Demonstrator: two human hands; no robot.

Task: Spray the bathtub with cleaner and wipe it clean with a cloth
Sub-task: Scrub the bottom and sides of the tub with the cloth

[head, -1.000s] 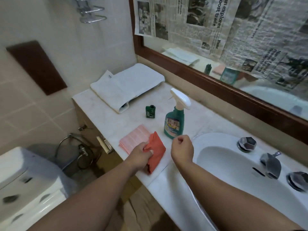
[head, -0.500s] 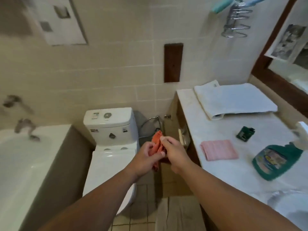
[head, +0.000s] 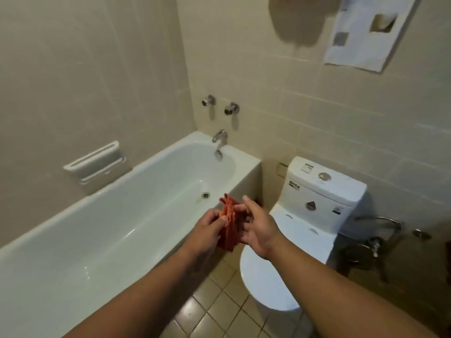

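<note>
Head view: pinching orange cloth (head: 228, 222) between left hand (head: 207, 228) and right hand (head: 258, 230), both grips curled on it; bathtub (head: 151, 159) leftward, long axis running away, nearer left hand.

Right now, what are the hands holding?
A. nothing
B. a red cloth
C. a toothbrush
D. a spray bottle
B: the left hand and the right hand both hold a red cloth between them.

toilet tank stickers (head: 294, 184), wall newspaper (head: 363, 32), both illegible
</note>
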